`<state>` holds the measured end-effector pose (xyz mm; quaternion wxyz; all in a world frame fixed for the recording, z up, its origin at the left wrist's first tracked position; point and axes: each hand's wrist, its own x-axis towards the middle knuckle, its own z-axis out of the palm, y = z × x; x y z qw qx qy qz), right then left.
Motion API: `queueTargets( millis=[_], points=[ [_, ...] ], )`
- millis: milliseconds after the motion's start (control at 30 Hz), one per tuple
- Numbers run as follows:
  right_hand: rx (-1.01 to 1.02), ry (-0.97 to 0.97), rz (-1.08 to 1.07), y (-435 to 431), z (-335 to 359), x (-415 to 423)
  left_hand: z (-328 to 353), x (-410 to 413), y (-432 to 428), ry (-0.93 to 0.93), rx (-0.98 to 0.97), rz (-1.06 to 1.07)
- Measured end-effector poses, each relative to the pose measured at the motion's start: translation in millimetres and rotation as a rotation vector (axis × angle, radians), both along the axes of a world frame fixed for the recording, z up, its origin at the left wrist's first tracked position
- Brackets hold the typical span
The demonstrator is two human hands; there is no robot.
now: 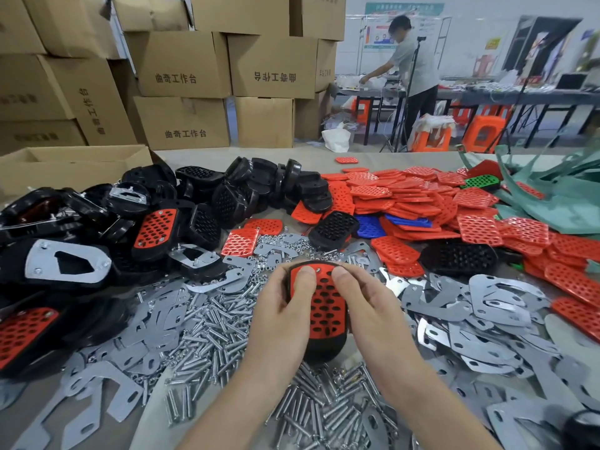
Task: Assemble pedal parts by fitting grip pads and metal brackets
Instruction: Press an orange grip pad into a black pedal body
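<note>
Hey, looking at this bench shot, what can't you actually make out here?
Head view:
Underside of the held pedal: faces away, so whatever is fitted there is unseen.
Fingers of left hand and right hand: hidden behind the pedal; only thumbs show.
Cardboard box contents: hidden by its front wall.
Dark object bottom right: cut off by the edge.

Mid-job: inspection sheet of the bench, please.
Surface: grey table, mostly covered in parts.
Job's things: black pedal with red grip pad in hand; piles of pedal bodies, red grip pads, metal brackets, bolts.
Clutter: blue pads, one green pad, green offcuts at right.
Hands: left hand and right hand grip the pedal, thumbs on the pad.
Cables: nothing seen.
Surroundings: stacked cardboard boxes, a person at a far table, orange stools.
</note>
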<state>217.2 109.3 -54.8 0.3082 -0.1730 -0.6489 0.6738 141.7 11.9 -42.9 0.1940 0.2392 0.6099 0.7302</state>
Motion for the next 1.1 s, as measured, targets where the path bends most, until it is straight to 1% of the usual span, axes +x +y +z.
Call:
queueTargets(
  millis=[167, 267, 300, 400, 500, 567, 700, 767, 933, 1000, 1100],
  points=[
    [0.036, 0.042, 0.013, -1, 0, 2, -1, -1, 0, -0.004, 0.0, 0.016],
    [0.046, -0.003, 0.089, -3, -3, 1, -2, -5, 0, -0.016, 0.025, 0.054],
    [0.059, -0.015, 0.085, -2, -4, 0, -2, -6, 0, -0.012, 0.03, 0.047],
    [0.05, -0.01, 0.005, 2, -4, 0, -3, -5, -1, 0.023, 0.021, -0.027],
    [0.054, 0.007, -0.067, 9, -2, 3, -3, -4, -1, 0.08, -0.031, -0.103],
    [0.06, 0.026, -0.085, 9, -1, 4, -1, -4, -1, 0.092, -0.027, -0.111],
    [0.017, 0.004, 0.003, 8, -2, 4, -2, -4, -2, 0.002, 0.057, -0.048],
    [0.041, -0.034, 0.032, 8, 0, 5, -2, -4, -2, -0.017, 0.074, -0.016],
    [0.105, -0.031, -0.012, 10, 3, 8, 1, -7, -2, -0.079, 0.088, -0.071],
    [0.099, -0.007, -0.04, 9, 5, 8, 3, -7, -2, -0.036, 0.069, -0.069],
    [0.092, -0.002, -0.044, 5, 4, 8, 4, -7, -2, 0.107, 0.018, 0.023]
  ],
)
